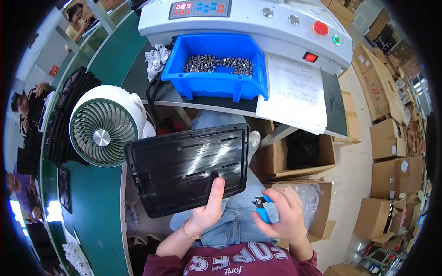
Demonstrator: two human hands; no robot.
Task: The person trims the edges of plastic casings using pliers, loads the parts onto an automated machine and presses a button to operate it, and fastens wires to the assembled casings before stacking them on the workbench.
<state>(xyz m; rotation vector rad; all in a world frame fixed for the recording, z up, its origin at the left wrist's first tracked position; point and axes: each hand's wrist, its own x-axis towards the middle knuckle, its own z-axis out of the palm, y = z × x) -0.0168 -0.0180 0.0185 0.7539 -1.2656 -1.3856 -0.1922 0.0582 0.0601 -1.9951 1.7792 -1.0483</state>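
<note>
Gripped at its lower edge by the left hand (208, 209), a flat black rectangular plastic panel (186, 168) is held tilted over the lap, the thumb pressed flat on its glossy face and the other fingers hidden beneath it. The left forearm rises from the lower edge of the view, a thin bracelet at the wrist. The right hand (283, 216) is closed around small blue-handled cutting pliers (262, 207), whose dark tips point toward the panel's lower right corner, near it but apart. The right wrist is bent inward above the denim-covered knee. Just beside the panel's left edge a white and green round desk fan (103, 126) stands on the green workbench (99, 202). Beyond it, a blue plastic bin of small metal parts (216, 64) sits before a white machine (258, 23).
</note>
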